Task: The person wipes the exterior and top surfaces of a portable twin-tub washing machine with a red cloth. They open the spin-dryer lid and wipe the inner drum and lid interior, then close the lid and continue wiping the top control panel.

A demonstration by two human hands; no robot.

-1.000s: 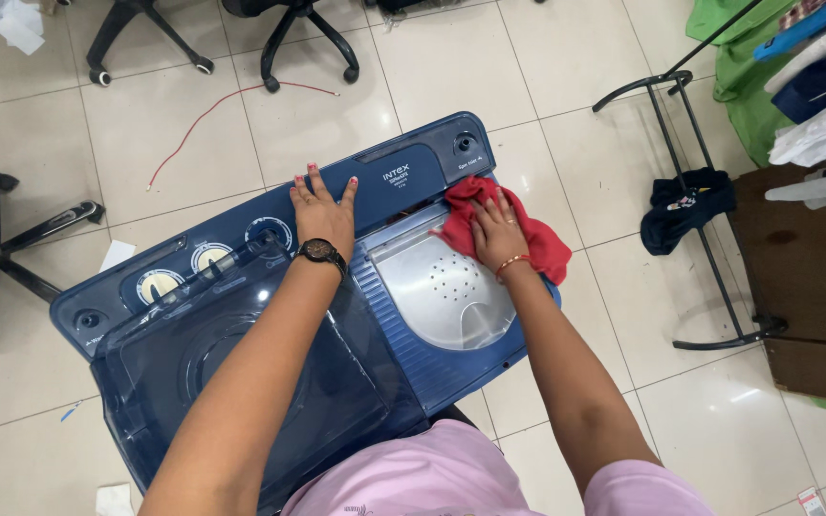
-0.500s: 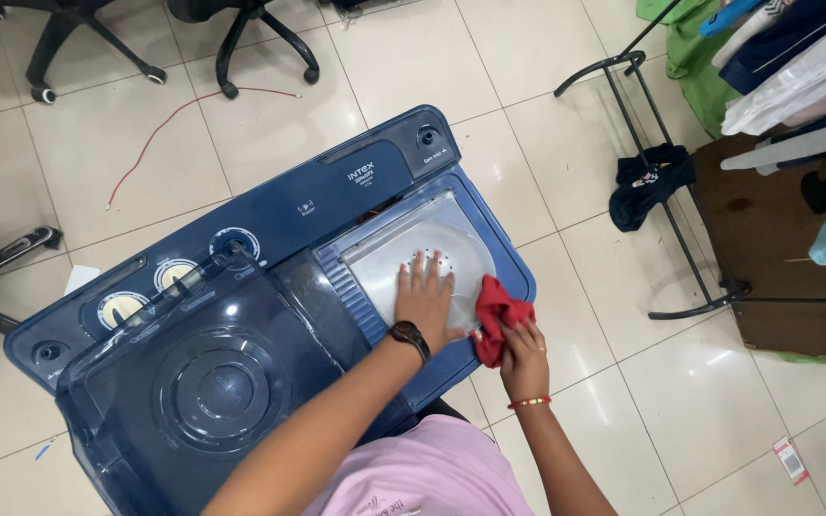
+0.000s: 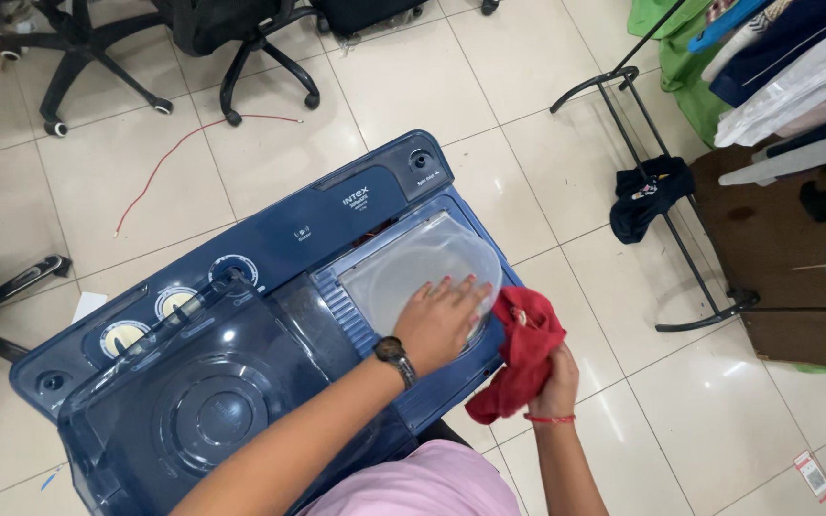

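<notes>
A floor (image 3: 413,86) of pale glossy tiles fills the room, with a thin red wire (image 3: 160,162) lying loose across it. 2 black office chairs (image 3: 241,38) on castors stand at the top, and part of another chair base (image 3: 2,287) shows at the left edge. At the right, a black metal rack (image 3: 666,220) stands on the tiles with a dark garment (image 3: 647,196) bunched against its bars, beside a brown cabinet (image 3: 795,287); folded and hanging clothes (image 3: 776,67) in green, blue and white crowd the upper right corner.

In the middle stands a dark blue twin-tub washing machine (image 3: 336,215), seen from above. Its control panel carries 3 round dials (image 3: 179,301). The larger tub on the left is covered by a tinted see-through lid (image 3: 212,401), shut, and nothing can be made out under it. The smaller tub on the right has a clear lid (image 3: 413,263) lying over it, the pale inner cover showing through.

The left hand (image 3: 442,320), with a dark wristwatch (image 3: 392,352), lies flat on that clear lid, fingers spread and holding nothing. The right hand (image 3: 556,382) is closed around a red cloth (image 3: 518,354), which hangs crumpled just off the machine's front right corner, above the floor. A pink shirt (image 3: 423,483) shows at the bottom edge.
</notes>
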